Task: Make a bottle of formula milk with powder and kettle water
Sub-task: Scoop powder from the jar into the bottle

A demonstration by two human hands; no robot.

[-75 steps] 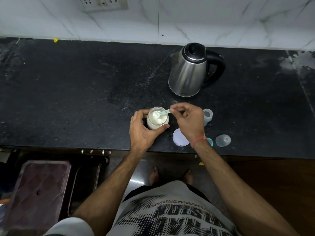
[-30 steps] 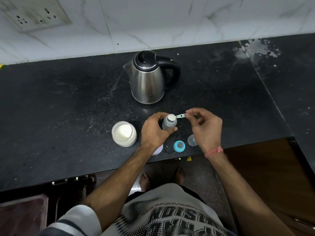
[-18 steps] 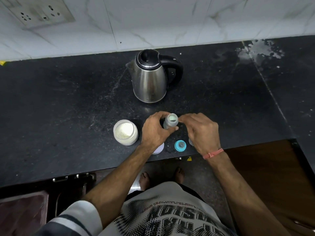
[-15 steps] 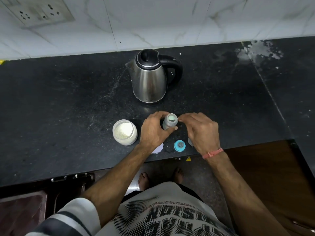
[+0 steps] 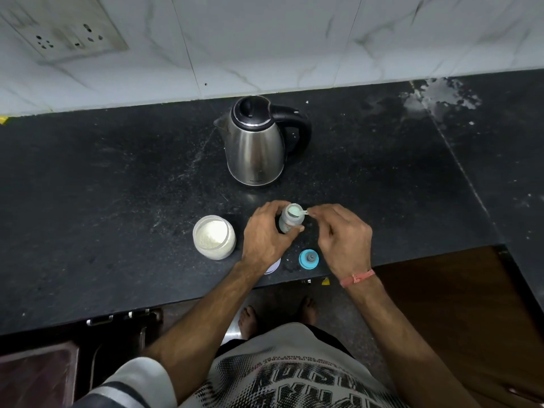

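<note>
A small clear baby bottle [image 5: 290, 219] stands upright on the black counter [image 5: 117, 187], with my left hand [image 5: 266, 234] wrapped around its side. My right hand [image 5: 343, 237] pinches the handle of a small pale scoop [image 5: 298, 212], whose bowl sits over the bottle's open mouth. An open jar of white formula powder [image 5: 214, 237] stands to the left of my left hand. The steel kettle [image 5: 256, 142] with black lid and handle stands behind the bottle, lid closed.
A blue bottle collar with teat [image 5: 308, 258] lies near the counter's front edge between my wrists. A white lid [image 5: 272, 266] peeks from under my left wrist. Whitish stains [image 5: 435, 98] mark the counter's back right. A wall socket [image 5: 67, 36] is at upper left.
My left hand left the powder jar and took the bottle. My right hand carried the scoop from the jar to the bottle's mouth, where it has turned over the opening.
</note>
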